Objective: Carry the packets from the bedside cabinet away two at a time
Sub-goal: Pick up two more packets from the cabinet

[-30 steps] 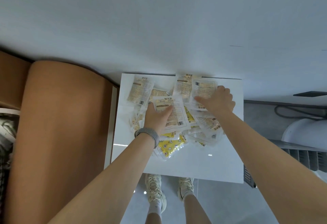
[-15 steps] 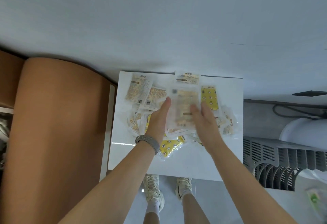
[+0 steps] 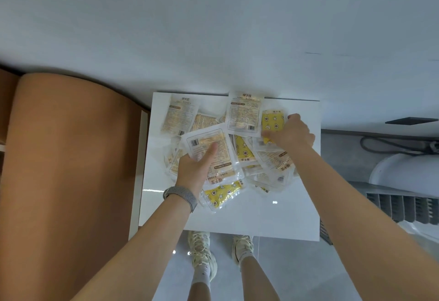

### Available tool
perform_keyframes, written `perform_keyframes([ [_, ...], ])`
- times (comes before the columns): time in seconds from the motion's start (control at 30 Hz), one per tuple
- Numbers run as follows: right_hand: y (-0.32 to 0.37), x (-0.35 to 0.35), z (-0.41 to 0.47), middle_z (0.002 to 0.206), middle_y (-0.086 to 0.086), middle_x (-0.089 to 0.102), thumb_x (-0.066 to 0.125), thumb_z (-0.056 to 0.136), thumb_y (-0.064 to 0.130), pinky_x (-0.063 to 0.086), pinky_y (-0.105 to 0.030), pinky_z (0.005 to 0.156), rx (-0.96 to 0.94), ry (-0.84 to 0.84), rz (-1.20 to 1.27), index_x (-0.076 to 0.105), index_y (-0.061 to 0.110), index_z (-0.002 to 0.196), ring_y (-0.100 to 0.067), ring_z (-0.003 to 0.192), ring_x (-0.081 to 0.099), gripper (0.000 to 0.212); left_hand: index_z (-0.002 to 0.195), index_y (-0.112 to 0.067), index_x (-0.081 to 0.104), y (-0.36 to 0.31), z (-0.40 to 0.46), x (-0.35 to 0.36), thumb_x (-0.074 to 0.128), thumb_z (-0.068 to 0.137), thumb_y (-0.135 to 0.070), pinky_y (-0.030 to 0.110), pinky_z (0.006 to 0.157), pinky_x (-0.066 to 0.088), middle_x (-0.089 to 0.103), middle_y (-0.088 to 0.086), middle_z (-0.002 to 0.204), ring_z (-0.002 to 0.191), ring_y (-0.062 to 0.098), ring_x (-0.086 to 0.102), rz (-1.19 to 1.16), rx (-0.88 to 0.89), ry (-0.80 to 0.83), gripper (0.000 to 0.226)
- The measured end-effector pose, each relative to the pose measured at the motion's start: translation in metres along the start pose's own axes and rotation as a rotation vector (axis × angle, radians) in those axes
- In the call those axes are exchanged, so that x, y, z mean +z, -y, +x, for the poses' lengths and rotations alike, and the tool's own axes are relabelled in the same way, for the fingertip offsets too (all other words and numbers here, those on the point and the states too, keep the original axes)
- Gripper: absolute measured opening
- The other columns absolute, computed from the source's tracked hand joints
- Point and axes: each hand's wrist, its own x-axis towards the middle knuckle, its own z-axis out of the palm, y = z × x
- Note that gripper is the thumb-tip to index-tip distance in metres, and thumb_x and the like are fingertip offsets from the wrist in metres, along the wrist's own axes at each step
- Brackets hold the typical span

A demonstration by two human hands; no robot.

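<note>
White bedside cabinet (image 3: pixel 237 215) carries heaped packets. Left hand (image 3: pixel 193 170) grips a pale packet (image 3: pixel 213 148); beside it, right hand (image 3: pixel 293 134) pinches a yellow packet (image 3: pixel 272 121).

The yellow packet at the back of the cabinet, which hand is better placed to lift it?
Right. The right hand already touches the yellow packet; the left hand holds a white packet.

I see a glossy white counter (image 3: pixel 237 217), clear packets with beige printed labels (image 3: pixel 209 148), yellow packets patterned with white stars and flowers (image 3: pixel 222 195), my grey woven wristband (image 3: pixel 181 196), tan-brown headboard (image 3: pixel 66 170), cream trainers (image 3: pixel 202 253)
</note>
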Motion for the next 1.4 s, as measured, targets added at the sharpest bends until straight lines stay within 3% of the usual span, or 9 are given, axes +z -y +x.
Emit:
perform_keyframes([
  [0.23, -0.01, -0.013, -0.004, 0.079, 0.0, 0.061, 0.066, 0.088, 0.035, 0.041, -0.023, 0.055, -0.028, -0.108, 0.513, 0.066, 0.012, 0.09, -0.022, 0.081, 0.061, 0.024, 0.08, -0.016, 0.063, -0.005, 0.001, 0.0, 0.072, 0.08, -0.045, 0.013, 0.058, 0.046, 0.066, 0.0, 0.079, 0.071, 0.012, 0.06, -0.001, -0.01, -0.01, 0.03],
  [0.37, 0.009, -0.022, -0.024, 0.09, 0.004, 0.071, 0.072, 0.085, 0.033, 0.053, -0.03, 0.082, -0.001, 0.091, 1.027, 0.066, 0.024, 0.083, -0.016, 0.089, 0.067, 0.011, 0.099, -0.023, 0.068, -0.007, 0.001, 0.0, 0.072, 0.08, -0.04, 0.013, 0.064, 0.049, 0.073, -0.008, 0.09, 0.086, 0.005, 0.069, -0.063, -0.005, -0.011, 0.026],
  [0.47, 0.039, -0.004, -0.015, 0.105, -0.004, 0.068, 0.072, 0.082, 0.043, 0.053, -0.033, 0.085, 0.01, 0.252, 0.8, 0.066, 0.016, 0.098, -0.022, 0.1, 0.065, 0.032, 0.106, -0.021, 0.067, -0.007, 0.003, -0.001, 0.072, 0.083, -0.036, 0.01, 0.058, 0.05, 0.072, -0.009, 0.09, 0.081, 0.001, 0.068, -0.082, -0.002, -0.021, 0.028],
  [0.57, 0.066, 0.021, -0.004, 0.131, -0.013, 0.045, 0.061, 0.083, 0.06, 0.04, -0.034, 0.097, -0.042, 0.134, 0.221, 0.055, 0.008, 0.122, -0.029, 0.126, 0.042, 0.066, 0.112, -0.018, 0.066, -0.011, 0.003, -0.003, 0.072, 0.083, -0.037, 0.008, 0.056, 0.049, 0.072, -0.008, 0.094, 0.081, -0.001, 0.066, -0.09, -0.007, -0.032, 0.035],
  [0.83, 0.077, 0.032, -0.009, 0.128, -0.011, 0.041, 0.066, 0.082, 0.056, 0.033, -0.037, 0.098, -0.138, -0.113, -0.082, 0.06, 0.012, 0.108, -0.028, 0.119, 0.04, 0.052, 0.096, -0.026, 0.068, -0.012, 0.006, -0.016, 0.074, 0.077, -0.043, 0.028, 0.077, 0.056, 0.074, -0.006, 0.091, 0.089, 0.01, 0.07, -0.063, -0.012, -0.023, 0.027],
  [1.0, 0.07, 0.048, -0.016, 0.121, -0.006, 0.036, 0.074, 0.084, 0.027, 0.053, -0.029, 0.079, -0.328, -0.179, 0.23, 0.06, 0.009, 0.095, -0.017, 0.091, 0.048, 0.026, 0.088, -0.029, 0.066, -0.008, 0.005, -0.023, 0.073, 0.08, -0.039, 0.036, 0.085, 0.056, 0.073, -0.007, 0.09, 0.093, 0.014, 0.07, -0.065, -0.01, -0.026, 0.015],
  [1.07, 0.067, 0.048, -0.02, 0.121, -0.006, 0.036, 0.076, 0.082, 0.021, 0.046, -0.014, 0.065, -0.324, -0.163, 0.399, 0.06, 0.007, 0.093, -0.011, 0.077, 0.047, 0.024, 0.089, -0.029, 0.066, -0.007, 0.004, -0.025, 0.073, 0.08, -0.04, 0.038, 0.087, 0.056, 0.073, -0.006, 0.092, 0.095, 0.015, 0.07, -0.061, -0.01, -0.021, 0.016],
  [1.27, 0.044, 0.029, -0.036, 0.11, -0.002, 0.055, 0.075, 0.083, 0.025, 0.036, -0.012, 0.059, -0.322, -0.159, 0.533, 0.058, 0.011, 0.108, -0.013, 0.085, 0.052, 0.033, 0.095, -0.029, 0.065, -0.009, -0.004, -0.036, 0.071, 0.082, -0.038, 0.025, 0.076, 0.055, 0.072, -0.009, 0.093, 0.087, 0.006, 0.069, -0.055, 0.002, -0.008, 0.017],
  [1.4, 0.025, 0.004, -0.069, 0.099, 0.005, 0.061, 0.067, 0.09, 0.029, 0.049, -0.019, 0.073, -0.315, -0.12, 0.704, 0.055, 0.017, 0.109, -0.005, 0.082, 0.057, 0.025, 0.094, -0.029, 0.066, -0.031, -0.027, -0.044, 0.07, 0.084, -0.038, 0.023, 0.072, 0.054, 0.073, -0.008, 0.093, 0.087, 0.008, 0.069, -0.017, 0.029, 0.05, 0.014],
])
